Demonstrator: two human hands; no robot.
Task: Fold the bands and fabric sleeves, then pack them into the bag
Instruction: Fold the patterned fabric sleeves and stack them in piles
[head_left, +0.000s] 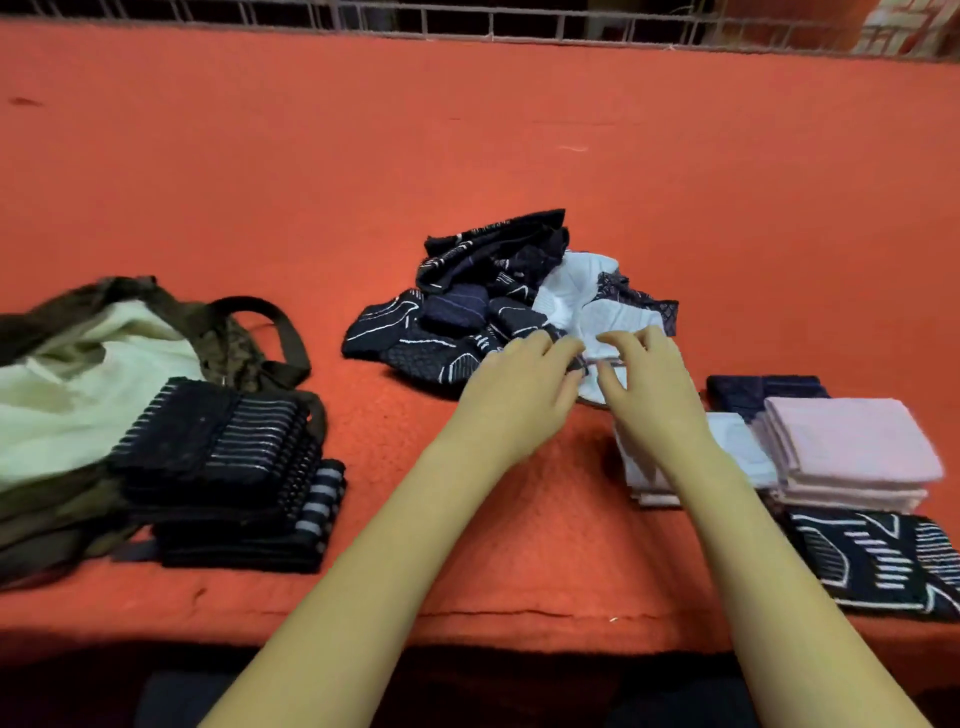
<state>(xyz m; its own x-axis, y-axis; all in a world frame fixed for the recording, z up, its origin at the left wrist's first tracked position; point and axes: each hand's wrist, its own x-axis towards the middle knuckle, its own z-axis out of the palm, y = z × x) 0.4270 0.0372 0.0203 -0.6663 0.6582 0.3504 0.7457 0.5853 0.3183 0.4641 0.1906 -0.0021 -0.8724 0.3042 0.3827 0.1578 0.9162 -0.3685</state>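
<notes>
The left hand (519, 387) and the right hand (647, 387) are close together at the near edge of a white sleeve (582, 306), fingers bent, but blur hides whether they pinch it yet. That sleeve lies on the messy pile (467, 312) in the middle of the orange table (467, 145), with the open bag (78, 384) well to the left and a pink folded stack (852, 447) on the right. To do this well, I think the 2 hands should grab only 1 piece, pull it free, lay it flat and fold it edge to edge.
</notes>
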